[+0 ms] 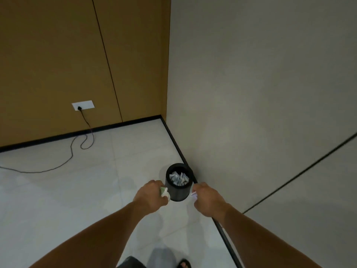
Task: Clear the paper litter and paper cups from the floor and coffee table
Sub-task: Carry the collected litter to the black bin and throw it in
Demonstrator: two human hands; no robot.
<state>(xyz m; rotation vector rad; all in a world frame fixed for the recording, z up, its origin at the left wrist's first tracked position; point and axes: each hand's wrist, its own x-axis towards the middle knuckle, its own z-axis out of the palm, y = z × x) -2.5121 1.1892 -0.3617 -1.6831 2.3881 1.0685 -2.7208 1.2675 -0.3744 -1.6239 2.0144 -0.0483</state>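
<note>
A black round waste bin [178, 192] stands on the floor by the grey wall, with crumpled white paper [178, 178] inside it. My left hand [149, 198] is just left of the bin and grips a crumpled white and green paper item [164, 192]. My right hand [207, 200] is just right of the bin, its fingers curled round a small white paper scrap [193, 194]. Both hands hover beside the bin's rim, not over its opening.
A black cable [77, 147] runs from a white wall socket [83, 105] across the pale tiled floor [77, 190] at left. The grey wall [260, 93] with a black skirting strip is close on the right. My sandalled foot [184, 264] shows at the bottom.
</note>
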